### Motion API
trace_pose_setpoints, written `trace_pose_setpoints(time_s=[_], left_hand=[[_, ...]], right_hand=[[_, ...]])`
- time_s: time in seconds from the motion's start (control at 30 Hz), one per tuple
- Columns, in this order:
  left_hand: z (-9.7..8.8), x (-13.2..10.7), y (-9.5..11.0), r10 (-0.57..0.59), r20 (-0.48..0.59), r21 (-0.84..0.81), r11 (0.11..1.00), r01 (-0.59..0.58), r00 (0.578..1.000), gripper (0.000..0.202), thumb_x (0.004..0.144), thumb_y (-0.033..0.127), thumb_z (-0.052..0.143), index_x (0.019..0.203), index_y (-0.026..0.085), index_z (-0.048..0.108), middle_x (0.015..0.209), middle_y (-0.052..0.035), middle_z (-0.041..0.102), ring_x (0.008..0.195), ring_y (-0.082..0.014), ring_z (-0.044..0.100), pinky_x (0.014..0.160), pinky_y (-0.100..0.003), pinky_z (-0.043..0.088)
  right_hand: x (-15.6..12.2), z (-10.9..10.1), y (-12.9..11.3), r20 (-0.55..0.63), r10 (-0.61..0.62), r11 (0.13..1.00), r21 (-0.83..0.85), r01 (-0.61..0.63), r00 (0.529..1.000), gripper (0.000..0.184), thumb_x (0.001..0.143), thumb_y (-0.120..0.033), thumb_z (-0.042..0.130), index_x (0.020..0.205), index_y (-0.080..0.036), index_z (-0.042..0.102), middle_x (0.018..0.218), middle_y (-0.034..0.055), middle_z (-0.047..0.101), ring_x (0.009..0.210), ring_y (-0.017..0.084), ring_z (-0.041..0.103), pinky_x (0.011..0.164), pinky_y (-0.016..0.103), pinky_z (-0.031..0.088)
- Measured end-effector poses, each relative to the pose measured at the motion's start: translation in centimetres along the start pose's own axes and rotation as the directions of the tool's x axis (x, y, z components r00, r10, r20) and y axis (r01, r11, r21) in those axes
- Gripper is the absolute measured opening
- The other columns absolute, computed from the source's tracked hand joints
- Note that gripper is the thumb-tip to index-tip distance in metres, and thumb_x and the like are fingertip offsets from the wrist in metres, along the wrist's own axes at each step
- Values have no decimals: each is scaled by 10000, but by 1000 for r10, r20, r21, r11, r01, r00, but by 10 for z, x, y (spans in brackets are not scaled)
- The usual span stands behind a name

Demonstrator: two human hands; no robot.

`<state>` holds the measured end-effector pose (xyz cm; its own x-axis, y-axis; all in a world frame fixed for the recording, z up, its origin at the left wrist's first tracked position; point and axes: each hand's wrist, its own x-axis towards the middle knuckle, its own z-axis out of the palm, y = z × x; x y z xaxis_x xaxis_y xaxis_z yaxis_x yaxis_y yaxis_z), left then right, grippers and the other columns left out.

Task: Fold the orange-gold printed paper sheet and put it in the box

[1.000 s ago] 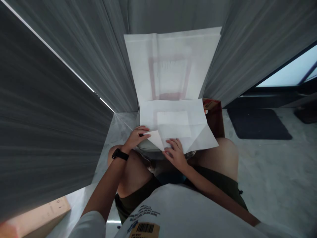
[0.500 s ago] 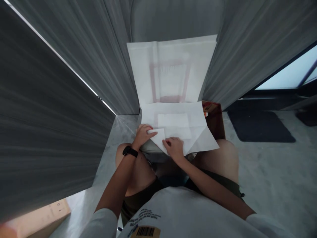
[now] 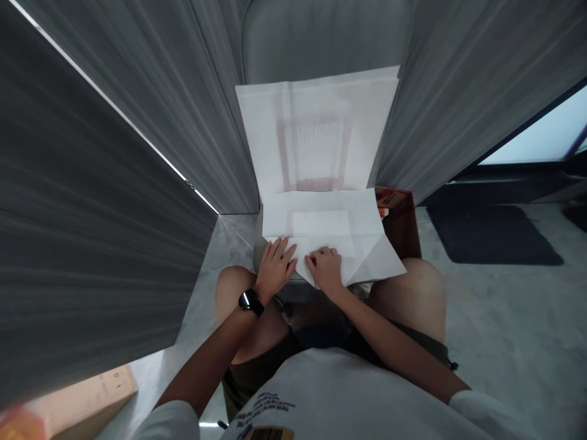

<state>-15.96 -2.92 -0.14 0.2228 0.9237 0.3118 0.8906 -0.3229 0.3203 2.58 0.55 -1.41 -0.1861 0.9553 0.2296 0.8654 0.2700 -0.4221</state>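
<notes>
Fingers (image 3: 280, 252) of the left hand (image 3: 275, 270) are splayed flat on the near edge of a big white paper sheet (image 3: 316, 140), right hand (image 3: 324, 270) curled on it too, can't tell if pinching, and the sheet's long axis runs straight ahead, away from both.

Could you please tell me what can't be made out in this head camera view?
Head view only:
The white paper's lower edge is hidden under the left hand and right hand.
The reddish marks are blurred, seen through the paper.
The cardboard box's label is too small to read, partly covered by the paper.
The shirt's barcode label is cut off by the bottom edge.
</notes>
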Motion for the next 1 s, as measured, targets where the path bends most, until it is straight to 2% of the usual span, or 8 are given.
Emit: trace_pose_setpoints(time_s=[0.2, 0.3, 0.57, 0.8, 1.0], left_hand=[[11, -9, -2, -51, 25, 53, 997, 49, 998, 463, 1074, 372, 476, 1480, 177, 583, 1592, -197, 515, 1536, -368, 406, 1231, -601, 340], [15, -11, -4, -59, 26, 94, 994, 56, 998, 493, 1082, 388, 457, 1514, 170, 551, 1614, -190, 491, 1543, -360, 398, 1237, -596, 333], [21, -16, 4, -92, -7, 196, 976, 92, 996, 498, 1080, 293, 430, 1555, 166, 514, 1656, -144, 442, 1569, -338, 358, 1262, -567, 294], [24, -13, 7, -102, -62, 186, 976, 112, 993, 499, 1082, 269, 420, 1563, 178, 513, 1631, -133, 479, 1531, -326, 425, 1250, -549, 295], [23, -12, 7, -102, -42, 166, 980, 108, 994, 514, 1076, 292, 445, 1576, 184, 488, 1641, -120, 468, 1545, -316, 403, 1260, -548, 268]], right_hand=[[2, -12, -7, 134, 50, 999, -19, -48, 990, 199, 973, -294, 668, 808, -204, 732, 983, 138, 654, 1005, 307, 528, 839, 412, 386], [2, -16, -8, 160, 60, 997, -51, -52, 985, 147, 975, -296, 677, 874, -196, 717, 996, 121, 666, 1017, 301, 529, 849, 403, 373], [0, -14, -5, 106, -4, 998, -56, 9, 994, 156, 1010, -296, 632, 896, -207, 691, 973, 87, 678, 967, 275, 530, 822, 384, 344], [-1, -11, -1, 61, -30, 999, -38, 33, 998, 169, 1023, -292, 611, 890, -213, 678, 942, 80, 665, 938, 273, 527, 814, 386, 346], [-1, -10, 3, 49, -55, 998, -13, 56, 997, 197, 1034, -303, 583, 877, -211, 657, 924, 80, 660, 915, 271, 533, 805, 385, 366]])
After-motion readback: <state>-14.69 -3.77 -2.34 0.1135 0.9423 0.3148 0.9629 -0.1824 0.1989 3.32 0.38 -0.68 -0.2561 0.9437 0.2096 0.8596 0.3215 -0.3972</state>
